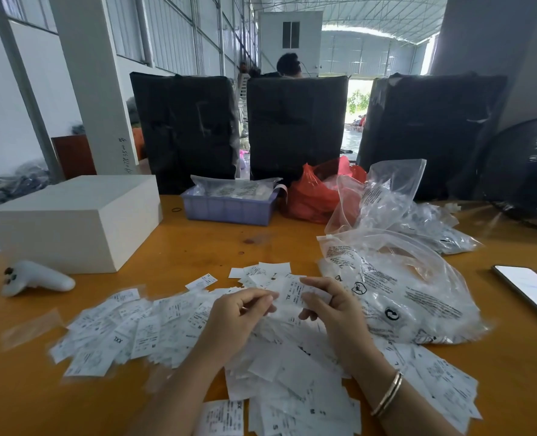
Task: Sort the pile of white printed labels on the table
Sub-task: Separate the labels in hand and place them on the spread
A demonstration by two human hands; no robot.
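Observation:
A wide pile of white printed labels [141, 332] covers the near part of the orange wooden table [198, 247]. Sizes such as XXL, M and S show on some of them. Both hands hover over the middle of the pile. My right hand [333, 309] holds up a label printed XL [292, 295] between thumb and fingers. My left hand [238, 313] has its fingers curled, and its fingertips pinch the left edge of that label.
A white box [72, 221] and a white controller [37, 278] lie at left. A lilac basket [229, 207], a red bag [314, 193] and clear printed plastic bags [396, 284] sit behind and right. A phone [531, 291] lies at far right, a fan [525, 174] beyond.

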